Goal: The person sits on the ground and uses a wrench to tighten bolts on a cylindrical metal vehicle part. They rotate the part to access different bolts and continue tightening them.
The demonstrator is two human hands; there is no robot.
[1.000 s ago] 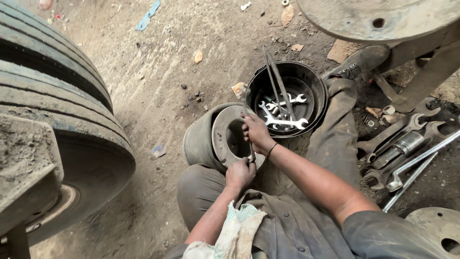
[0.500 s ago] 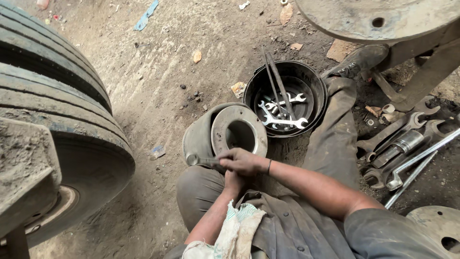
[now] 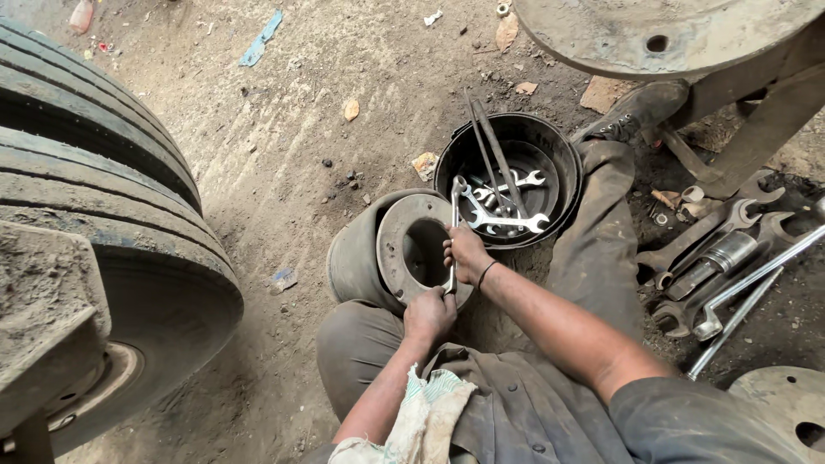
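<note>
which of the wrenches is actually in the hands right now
The slim wrench standing upright against the drum's face, gripped by both hands; the others lie loose in the black tub or on the ground.

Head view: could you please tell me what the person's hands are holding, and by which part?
Both hands grip one long wrench: the right hand around the middle of its shaft, the left hand at its lower end, against the metal drum.
</note>
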